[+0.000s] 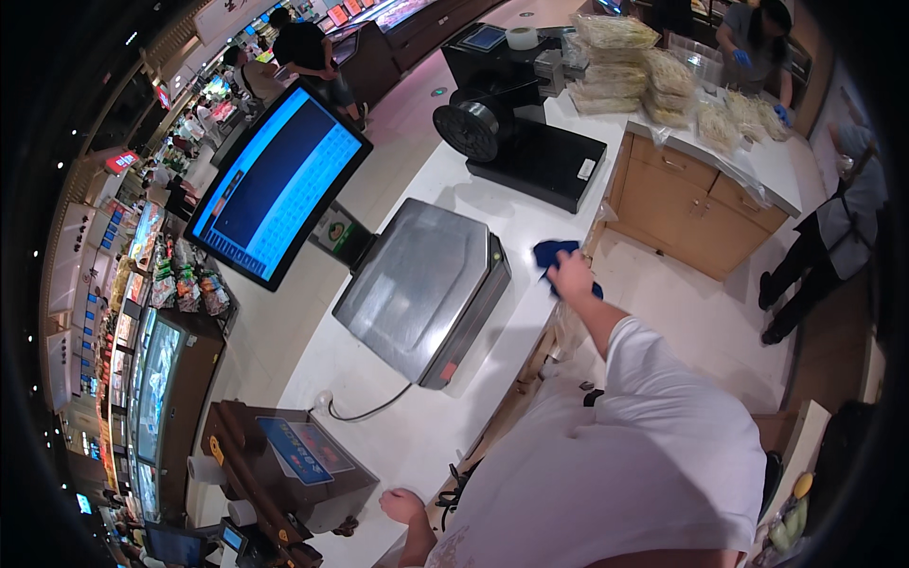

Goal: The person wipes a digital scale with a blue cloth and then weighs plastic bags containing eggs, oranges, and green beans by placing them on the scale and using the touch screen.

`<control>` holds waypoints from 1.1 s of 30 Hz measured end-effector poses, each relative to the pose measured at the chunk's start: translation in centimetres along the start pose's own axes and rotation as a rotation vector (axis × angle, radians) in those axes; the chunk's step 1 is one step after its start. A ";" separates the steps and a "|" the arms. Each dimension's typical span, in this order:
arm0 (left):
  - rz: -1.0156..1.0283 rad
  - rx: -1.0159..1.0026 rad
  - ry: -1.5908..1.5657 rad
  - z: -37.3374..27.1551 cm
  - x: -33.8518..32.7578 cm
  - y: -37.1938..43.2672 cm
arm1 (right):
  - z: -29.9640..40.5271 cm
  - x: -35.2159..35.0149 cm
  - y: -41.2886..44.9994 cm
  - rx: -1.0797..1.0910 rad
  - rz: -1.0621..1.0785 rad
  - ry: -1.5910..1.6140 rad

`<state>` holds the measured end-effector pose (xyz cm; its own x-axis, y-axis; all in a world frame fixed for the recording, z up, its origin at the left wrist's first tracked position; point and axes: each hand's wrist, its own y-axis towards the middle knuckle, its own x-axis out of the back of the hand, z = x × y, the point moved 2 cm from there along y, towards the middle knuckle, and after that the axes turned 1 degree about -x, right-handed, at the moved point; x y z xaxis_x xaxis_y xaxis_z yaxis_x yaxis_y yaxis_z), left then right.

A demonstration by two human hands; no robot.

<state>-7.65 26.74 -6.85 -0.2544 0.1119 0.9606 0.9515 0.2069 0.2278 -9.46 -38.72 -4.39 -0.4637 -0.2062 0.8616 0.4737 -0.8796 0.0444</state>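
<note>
My right hand (570, 275) grips a dark blue cloth (554, 250), pressed on the white counter (490, 355) close to its near edge. Part of the cloth hangs out beside my wrist. Left of that hand sits a flat scale with a metal platform (419, 273), and a lit touch screen (280, 181) stands on a post behind it. My left hand (403, 505) rests on the counter with its fingers curled in and nothing seen in it. Beside it stands a brown box-like stand (312, 461) bearing a printed sign.
Further along the counter are a black machine (536, 160) with a round reel and stacked bags of pale sprouts (614, 67). A cable (373, 415) runs from the scale. A gloved person (756, 42) works behind the sprouts; another person (838, 213) stands at right.
</note>
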 end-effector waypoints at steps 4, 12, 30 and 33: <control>0.050 0.265 0.006 -0.8 -1.1 0.1 | -0.3 5.5 7.7 -0.032 -0.264 0.246; 0.154 0.448 -0.169 -7.8 0.4 0.6 | 0.8 0.4 9.2 0.390 0.139 -0.124; 0.196 0.259 -1.016 -34.7 13.4 3.2 | 17.9 -10.9 22.0 0.784 0.344 0.016; 0.291 0.246 -1.073 -36.8 13.1 3.0 | 23.7 -15.2 25.2 0.693 0.331 -0.034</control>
<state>-1.73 -6.95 12.28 -0.1592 0.9365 0.3125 0.9688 0.2090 -0.1329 27.25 -47.62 -4.36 -0.1974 -0.3888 0.8999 0.9501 -0.3022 0.0779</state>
